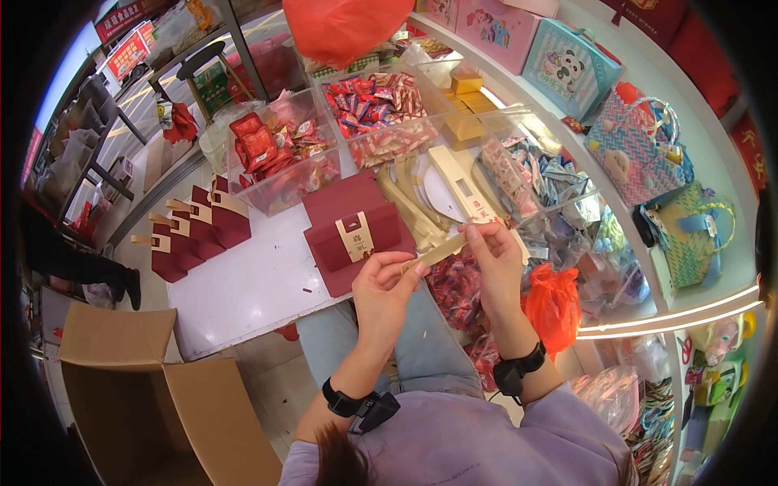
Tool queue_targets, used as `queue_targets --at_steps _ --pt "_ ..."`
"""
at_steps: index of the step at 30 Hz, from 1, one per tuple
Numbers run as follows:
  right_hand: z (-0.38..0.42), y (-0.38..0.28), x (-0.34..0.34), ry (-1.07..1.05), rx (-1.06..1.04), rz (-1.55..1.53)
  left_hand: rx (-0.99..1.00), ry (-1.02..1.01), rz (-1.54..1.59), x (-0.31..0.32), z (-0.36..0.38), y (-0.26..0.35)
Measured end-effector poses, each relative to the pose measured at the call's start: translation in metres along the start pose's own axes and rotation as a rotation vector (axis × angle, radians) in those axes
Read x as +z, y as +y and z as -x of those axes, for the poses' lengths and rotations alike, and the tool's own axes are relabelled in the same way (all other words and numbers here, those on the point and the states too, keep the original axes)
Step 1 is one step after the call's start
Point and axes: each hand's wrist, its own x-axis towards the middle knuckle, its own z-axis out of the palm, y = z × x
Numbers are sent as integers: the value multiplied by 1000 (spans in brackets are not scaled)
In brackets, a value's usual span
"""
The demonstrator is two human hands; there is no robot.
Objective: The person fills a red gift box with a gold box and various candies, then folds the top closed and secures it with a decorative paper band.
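Between my two hands a small cream paper strip [442, 253] is stretched. My left hand [387, 293] pinches its left end, and my right hand [496, 257] pinches its right end. Left of my hands, a dark red box [377, 232] with a cream label stands on a dark red sheet [326, 271] on the white table [223, 312]. Just beyond my right hand lies a long cream sleeve [462, 185] with printed characters. More cream strips [409, 206] lie beside it.
Several dark red boxes [203, 225] stand in a row on the left. Clear bins of wrapped sweets [369, 105] line the back and right. An open cardboard box [121, 413] sits at lower left. A red plastic bag [553, 308] hangs at right. A person's dark-clothed leg [89, 267] shows far left.
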Motion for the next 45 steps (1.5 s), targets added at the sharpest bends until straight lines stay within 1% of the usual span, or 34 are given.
queue_targets --at_steps 1,5,7,8,10,16,20,23,25,27,30,32,34,35,36,37,38,39,40,42,43,44,45 --pt "0 -1 0 -14 67 -39 -1 0 -1 -1 -1 -1" --pt "-2 5 -7 -28 84 6 14 2 25 -6 -6 -7" --pt "-3 4 -9 -38 177 -72 20 0 35 -8 -7 -6" --pt "-3 4 -9 -36 177 -73 16 7 46 -9 -7 -6" --pt "-4 3 -6 -64 220 -201 13 13 56 -10 -6 -6" --pt "-4 0 -7 -136 262 -280 6 33 83 -14 -7 -4" --pt "-4 2 -7 -153 257 -304 32 20 51 -17 -8 -11" --pt "-3 2 -1 -163 200 -270 14 20 50 -19 -8 -12" --pt "-3 5 2 -127 166 -242 -4 27 62 -21 -7 -10" --pt "-6 9 1 -111 165 -223 -38 -39 56 -23 -7 -5" --pt "-7 13 2 -84 181 -202 -35 -77 102 -23 -7 -5" --pt "-8 14 3 -74 195 -200 -49 -61 81 -23 -6 -5" --pt "-9 17 5 -53 152 -75 -63 -46 58 -24 -6 -8" --pt "-9 16 5 -53 151 -77 -4 -44 -23 -26 -7 -14" --pt "-9 13 6 -112 76 36 57 -41 -106 -27 -8 -16" --pt "-8 11 9 -174 3 147 58 -34 -111 -29 -8 -17" --pt "-4 8 13 -180 8 139 261 23 -303 -30 -9 -16" --pt "1 2 18 -266 -81 325 464 79 -498 -30 -10 -11" --pt "5 -3 23 -352 -172 510 465 89 -510 -29 -9 -5" --pt "10 -4 33 -425 -377 617 560 -14 -677 -24 -4 9" --pt "12 -2 36 -444 -464 664 562 -4 -689 -23 -3 9" --pt "13 0 39 -450 -466 652 473 7 -595 -23 -4 7" --pt "13 1 39 -434 -523 683 383 18 -499 -23 -5 4"
